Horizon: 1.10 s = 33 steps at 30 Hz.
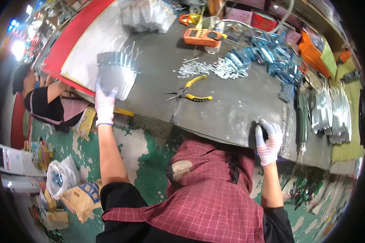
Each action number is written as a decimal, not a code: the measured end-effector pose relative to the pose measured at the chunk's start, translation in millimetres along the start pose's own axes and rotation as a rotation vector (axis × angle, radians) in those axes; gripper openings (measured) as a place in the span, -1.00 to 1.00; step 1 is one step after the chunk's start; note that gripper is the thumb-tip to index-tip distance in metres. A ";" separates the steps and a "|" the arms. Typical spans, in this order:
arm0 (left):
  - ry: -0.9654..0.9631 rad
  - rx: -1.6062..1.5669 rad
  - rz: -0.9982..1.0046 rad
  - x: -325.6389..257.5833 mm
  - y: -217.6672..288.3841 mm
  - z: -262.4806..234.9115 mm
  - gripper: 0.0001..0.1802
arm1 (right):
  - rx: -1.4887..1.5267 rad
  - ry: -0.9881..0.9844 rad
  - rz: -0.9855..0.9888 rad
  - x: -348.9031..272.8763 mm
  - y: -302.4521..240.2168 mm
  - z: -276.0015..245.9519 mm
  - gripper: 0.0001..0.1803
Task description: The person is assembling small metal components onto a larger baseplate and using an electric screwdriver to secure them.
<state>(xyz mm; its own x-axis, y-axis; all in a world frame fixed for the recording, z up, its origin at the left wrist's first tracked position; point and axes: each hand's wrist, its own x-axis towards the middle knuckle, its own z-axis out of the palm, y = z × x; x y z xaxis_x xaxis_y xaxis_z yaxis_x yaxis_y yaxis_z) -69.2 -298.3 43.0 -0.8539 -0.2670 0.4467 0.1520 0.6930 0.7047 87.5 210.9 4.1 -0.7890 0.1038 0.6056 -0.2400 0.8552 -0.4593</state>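
My left hand [105,106], in a white glove with pink stripes, is at the left of the grey table. Its thumb and fingers close on the near left corner of a fanned stack of thin metal plates [117,77] with wire-like strips at the far end. My right hand [269,143], gloved alike, rests at the near table edge, thumb and fingers apart beside a dark patch I cannot make out. Between the hands lie pliers with yellow handles [189,90], jaws to the left. Beyond them is a pile of small silver metal parts [194,69].
Blue parts [267,52] heap up at the back right, near an orange multimeter [202,37]. Plastic-wrapped plates [148,16] stand at the back left. A green electric screwdriver [303,117] and hanging metal plates [332,109] are at the right. Another person [44,97] sits at far left.
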 end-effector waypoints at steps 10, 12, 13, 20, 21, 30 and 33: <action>0.051 0.127 0.110 -1.7 -83.5 -29.9 -0.23 | 0.113 0.135 -0.019 23.7 25.3 -47.5 -0.73; 0.123 0.257 0.017 -3.3 -75.1 -15.6 -0.23 | -0.208 0.342 0.082 48.7 47.7 -94.3 -0.71; 0.188 0.335 0.062 -13.5 -43.6 -7.5 -0.28 | -0.367 0.434 0.178 56.5 61.3 -110.8 -0.68; 0.212 -0.285 0.262 -102.4 148.3 82.0 -0.50 | -0.815 0.019 0.774 87.2 149.5 -140.4 -0.54; 0.080 -0.423 0.260 -114.3 171.8 98.6 -0.51 | -0.754 0.096 0.753 79.2 164.5 -140.4 -0.52; -1.032 -1.231 -0.322 -187.5 273.6 212.5 -0.39 | -0.032 0.561 0.410 50.5 80.8 -99.2 -0.51; -0.983 -1.520 -0.516 -193.7 297.8 231.4 -0.39 | -0.018 0.281 0.167 34.5 24.9 -77.3 -0.57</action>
<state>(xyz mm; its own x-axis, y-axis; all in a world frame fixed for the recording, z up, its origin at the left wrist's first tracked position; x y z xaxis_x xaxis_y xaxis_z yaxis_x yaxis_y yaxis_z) 26.3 114.8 38.8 -0.8129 0.5823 0.0149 -0.3963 -0.5715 0.7185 98.0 274.9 63.8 -0.6292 0.3767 0.6798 -0.1085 0.8235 -0.5568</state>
